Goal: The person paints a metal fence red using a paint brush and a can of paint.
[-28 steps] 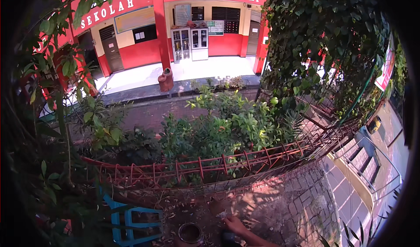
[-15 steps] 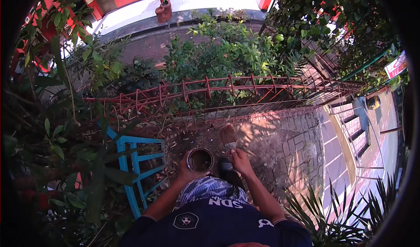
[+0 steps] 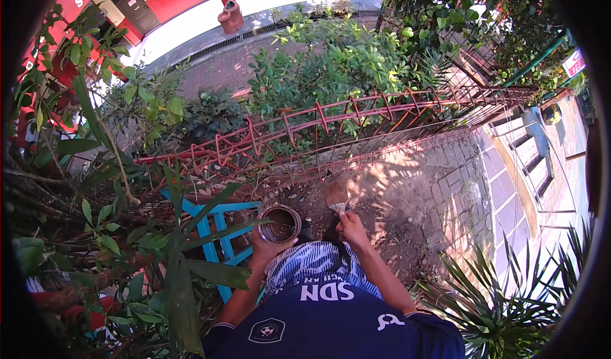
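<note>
My left hand (image 3: 263, 249) is closed around the side of an open round can (image 3: 280, 224), its mouth facing up and something dark inside. In my right hand (image 3: 352, 228) is a flat paintbrush (image 3: 335, 195), gripped by its handle. Its wide bristles are reddish brown and point away from me, toward the fence. The brush is to the right of the can, apart from it. Beyond both hands runs a red metal-bar fence (image 3: 321, 118) with bent loops along its top; the brush does not appear to touch it.
A blue metal frame with rungs (image 3: 219, 237) stands by my left arm. Leafy branches (image 3: 102, 232) crowd the left side, and some leaves hang across the blue frame. Bushes (image 3: 344, 57) grow behind the fence. A spiky plant (image 3: 490, 289) is at the lower right, beside paving (image 3: 455, 193).
My view has turned, so the fence slants more, rising to the right. The can appears slightly further left and up. Both hands keep their grips.
</note>
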{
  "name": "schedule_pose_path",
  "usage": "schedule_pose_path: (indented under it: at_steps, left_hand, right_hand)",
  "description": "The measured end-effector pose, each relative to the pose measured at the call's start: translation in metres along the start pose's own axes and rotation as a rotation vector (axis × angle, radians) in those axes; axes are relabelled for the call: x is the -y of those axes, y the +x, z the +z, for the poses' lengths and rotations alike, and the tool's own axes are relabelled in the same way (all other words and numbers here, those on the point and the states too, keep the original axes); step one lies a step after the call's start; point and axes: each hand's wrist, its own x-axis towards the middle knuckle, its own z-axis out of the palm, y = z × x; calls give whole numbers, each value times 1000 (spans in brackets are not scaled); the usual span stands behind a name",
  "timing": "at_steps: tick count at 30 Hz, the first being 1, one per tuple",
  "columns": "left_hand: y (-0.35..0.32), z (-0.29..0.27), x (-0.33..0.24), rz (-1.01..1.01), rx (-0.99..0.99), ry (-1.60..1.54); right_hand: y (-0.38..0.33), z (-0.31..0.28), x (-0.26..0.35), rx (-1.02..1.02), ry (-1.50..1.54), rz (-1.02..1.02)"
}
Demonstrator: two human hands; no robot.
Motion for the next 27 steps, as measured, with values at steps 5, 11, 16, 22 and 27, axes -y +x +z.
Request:
schedule_pose_path:
  at_steps: [5,11,16,22,27]
  left_hand:
    - [6,10,-8,-17,-120,22]
    - [-8,52,-13,-155,-318,-134]
    - [-55,83,6,-277,-473,10]
    - [-91,104,-29,-490,-544,217]
    - [-100,121,-65,-512,-713,2]
  right_hand:
    - [33,-3,25,174,-44,138]
    - [117,-25,63,171,-60,196]
    - [209,-20,76,256,-237,78]
    - [286,4,55,-26,-593,-315]
    - [252,9,57,169,-753,-602]
